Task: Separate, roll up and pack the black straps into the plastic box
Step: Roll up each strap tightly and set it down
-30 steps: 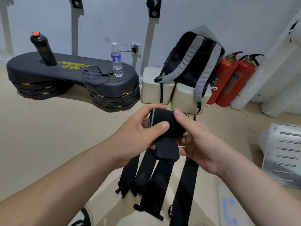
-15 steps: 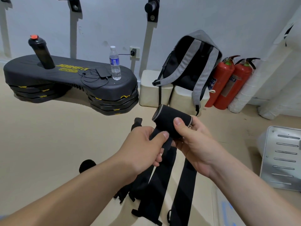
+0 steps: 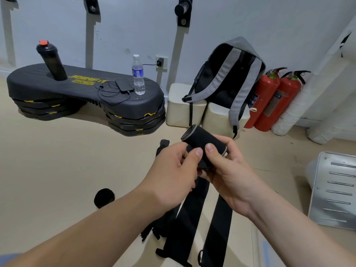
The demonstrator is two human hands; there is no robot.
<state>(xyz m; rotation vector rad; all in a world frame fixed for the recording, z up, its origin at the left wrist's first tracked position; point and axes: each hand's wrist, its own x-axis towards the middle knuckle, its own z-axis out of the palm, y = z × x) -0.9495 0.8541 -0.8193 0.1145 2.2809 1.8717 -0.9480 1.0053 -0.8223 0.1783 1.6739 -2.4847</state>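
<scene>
Flat black straps are laid on the floor at its near edge, under both forearms. Above them, a rolled strap is gripped between the left hand and right hand, with both thumbs pressed on its side. Farther off, a backpack is propped against the wall.

Rolled strap between the left hand and right hand is looking like matt black cloth, slotted panel further right is showing dull grey metal.
</scene>
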